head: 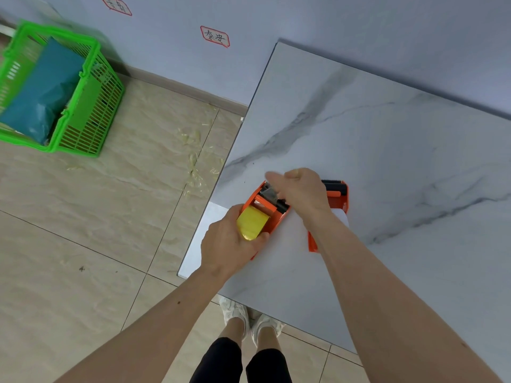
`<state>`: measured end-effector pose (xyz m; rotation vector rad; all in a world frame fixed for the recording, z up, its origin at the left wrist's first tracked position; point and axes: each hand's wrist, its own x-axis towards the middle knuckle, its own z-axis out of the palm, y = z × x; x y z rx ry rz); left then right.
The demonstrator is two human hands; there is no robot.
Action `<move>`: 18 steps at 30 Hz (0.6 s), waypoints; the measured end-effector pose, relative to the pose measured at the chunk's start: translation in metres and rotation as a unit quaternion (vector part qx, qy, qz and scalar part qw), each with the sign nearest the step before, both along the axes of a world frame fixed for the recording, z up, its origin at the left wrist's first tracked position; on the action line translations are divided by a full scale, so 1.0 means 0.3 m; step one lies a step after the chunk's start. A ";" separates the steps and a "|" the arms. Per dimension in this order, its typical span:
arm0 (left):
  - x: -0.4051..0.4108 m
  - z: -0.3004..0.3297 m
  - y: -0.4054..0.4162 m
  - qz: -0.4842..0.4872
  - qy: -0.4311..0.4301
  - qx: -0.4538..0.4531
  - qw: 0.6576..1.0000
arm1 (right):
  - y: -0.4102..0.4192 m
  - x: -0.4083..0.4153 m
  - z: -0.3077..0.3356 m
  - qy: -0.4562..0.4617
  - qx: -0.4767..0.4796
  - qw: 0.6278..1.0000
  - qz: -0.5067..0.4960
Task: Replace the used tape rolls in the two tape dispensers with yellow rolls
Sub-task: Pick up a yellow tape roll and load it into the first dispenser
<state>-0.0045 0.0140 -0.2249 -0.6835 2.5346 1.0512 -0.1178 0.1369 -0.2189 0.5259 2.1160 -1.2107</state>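
An orange tape dispenser lies near the left edge of the marble table with a yellow tape roll sitting in it. My left hand grips this dispenser and the roll from the left. My right hand is closed over the dispenser's front end by the roller and blade; what its fingers pinch is hidden. A second orange dispenser lies just right of it, mostly covered by my right forearm, with a white roll showing in it.
A green plastic basket holding a teal bag stands on the tiled floor at the far left. Scraps of yellowish tape litter the floor beside the table. My feet are under the table's near corner.
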 end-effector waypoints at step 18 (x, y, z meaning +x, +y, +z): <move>0.000 0.014 -0.005 -0.017 -0.037 0.032 0.999 | 0.018 -0.030 -0.006 0.167 0.035 0.983 0.063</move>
